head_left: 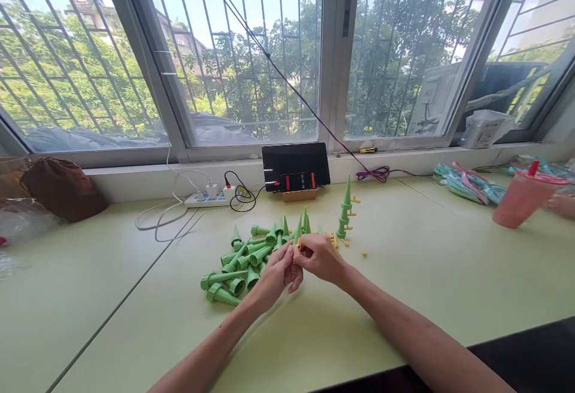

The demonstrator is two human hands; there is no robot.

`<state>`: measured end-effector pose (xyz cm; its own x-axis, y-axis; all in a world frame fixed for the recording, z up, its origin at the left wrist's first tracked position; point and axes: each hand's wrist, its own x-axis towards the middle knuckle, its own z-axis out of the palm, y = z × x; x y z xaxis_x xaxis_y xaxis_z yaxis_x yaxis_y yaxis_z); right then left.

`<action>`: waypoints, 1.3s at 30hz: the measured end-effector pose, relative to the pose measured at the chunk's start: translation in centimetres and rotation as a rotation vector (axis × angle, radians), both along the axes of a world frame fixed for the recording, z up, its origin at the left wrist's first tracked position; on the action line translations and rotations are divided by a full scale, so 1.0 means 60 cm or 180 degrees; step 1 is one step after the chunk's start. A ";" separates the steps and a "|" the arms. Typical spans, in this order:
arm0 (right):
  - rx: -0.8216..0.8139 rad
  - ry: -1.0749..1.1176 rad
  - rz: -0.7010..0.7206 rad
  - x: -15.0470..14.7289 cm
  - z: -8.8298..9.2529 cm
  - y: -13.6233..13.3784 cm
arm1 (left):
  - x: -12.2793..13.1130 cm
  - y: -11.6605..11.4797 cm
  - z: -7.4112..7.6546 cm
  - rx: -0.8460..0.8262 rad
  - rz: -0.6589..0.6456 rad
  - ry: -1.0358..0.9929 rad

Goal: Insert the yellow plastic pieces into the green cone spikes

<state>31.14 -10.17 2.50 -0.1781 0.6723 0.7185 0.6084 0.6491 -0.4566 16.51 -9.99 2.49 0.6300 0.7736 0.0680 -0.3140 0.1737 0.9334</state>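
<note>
My left hand (279, 276) is closed around a green plastic plant watering spike (297, 231), whose pointed tip sticks up above the fingers. My right hand (322, 258) pinches a small yellow valve (299, 247) against the spike's side; the fingers hide how far it sits in. Left of and behind the hands lies a pile of green spikes (245, 257), some showing their open ribbed caps. Loose yellow valves (335, 238) lie just beyond my right hand. A nested stack of spikes (344, 213) stands upright behind it, yellow valves jutting from its right side.
A dark tablet (296, 159) leans by the window, a phone (298, 182) before it. Left of these are a power strip (206, 199), cables and a brown bag (63, 189). At right stand a pink cup (523, 201) and bundled teal straps (469, 184). One valve (365, 254) lies apart.
</note>
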 end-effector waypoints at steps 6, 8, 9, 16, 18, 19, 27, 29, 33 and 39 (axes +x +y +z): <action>0.0022 -0.0047 0.0000 0.002 -0.001 0.002 | 0.001 0.003 -0.003 0.0030 -0.0036 0.0000; -0.0005 -0.0071 0.0015 0.002 -0.001 0.002 | 0.001 0.003 -0.004 0.0015 -0.0026 0.0011; -0.0029 -0.0089 0.0007 0.003 0.000 0.001 | 0.001 0.003 -0.004 0.0003 -0.0022 0.0009; -0.0246 -0.0086 -0.0079 0.002 0.008 -0.002 | 0.004 0.000 -0.001 0.0175 0.0230 0.0203; -0.0281 -0.0070 -0.0112 0.001 0.008 -0.003 | 0.005 -0.001 -0.001 0.0445 0.0468 0.0436; -0.0292 -0.0070 -0.0129 0.001 0.007 -0.003 | 0.006 -0.001 -0.001 0.0594 0.0592 0.0548; -0.0326 0.0036 -0.0061 0.016 0.015 0.000 | 0.002 -0.002 0.000 0.1590 0.1444 0.1287; -0.0194 0.0157 -0.0192 0.027 0.019 0.006 | -0.001 -0.004 0.003 0.1969 0.1738 0.1538; -0.0099 0.0218 -0.0676 0.054 0.021 0.021 | -0.001 -0.011 0.001 0.2555 0.1832 0.2001; -0.0324 -0.0140 -0.0978 0.069 0.015 0.030 | 0.006 -0.023 -0.006 0.2573 0.1453 0.2495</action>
<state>35.29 -8.34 3.43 0.0148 0.7674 0.6410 0.7894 0.3845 -0.4786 16.89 -11.35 2.13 0.3973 0.8457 0.3562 0.5040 -0.5255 0.6855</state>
